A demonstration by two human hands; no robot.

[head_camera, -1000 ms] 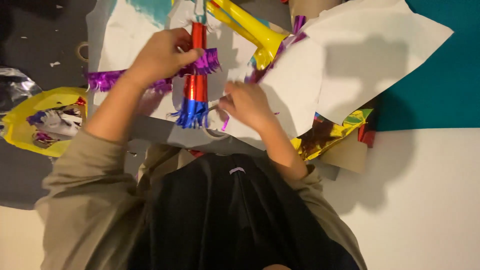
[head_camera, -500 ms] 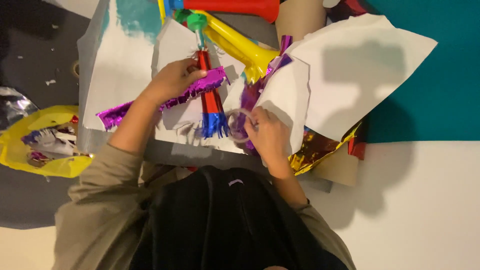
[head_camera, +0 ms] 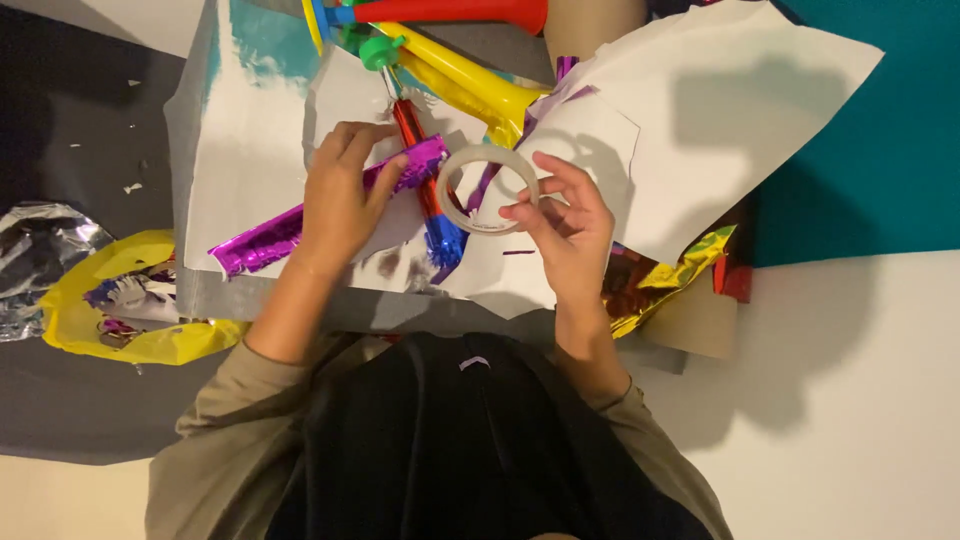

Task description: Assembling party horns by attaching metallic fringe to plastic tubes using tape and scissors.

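Nearest: one right hand (head_camera: pixel 570 225), fingers curled and pinching one roll of clear tape (head_camera: pixel 488 189) at its lower right rim, thumb and fingertips on the ring, the roll lifted above the white paper sheets (head_camera: pixel 720 110) and seen through its open centre. One left hand (head_camera: pixel 340 200), fingers mostly straight and spread a little, pressed flat on one purple foil fringe strip (head_camera: pixel 262 238); fingertips reach its right end near the tape roll. The strip lies slanted across the white sheets, lower left to upper right. Under the hand, one red foil-wrapped stick (head_camera: pixel 432 205) with a blue fringe end, running up and down between the two hands. Left side: one yellow plastic bag (head_camera: pixel 75 320) with scraps inside, one crumpled silver foil piece (head_camera: pixel 40 245) beside it. Right, under the paper edge: gold foil (head_camera: pixel 680 275). Far edge: one yellow plastic horn (head_camera: pixel 465 85), one red horn (head_camera: pixel 450 12) above it, one green cap (head_camera: pixel 378 52) at the stick's top. Teal sheet (head_camera: pixel 870 150) far right.
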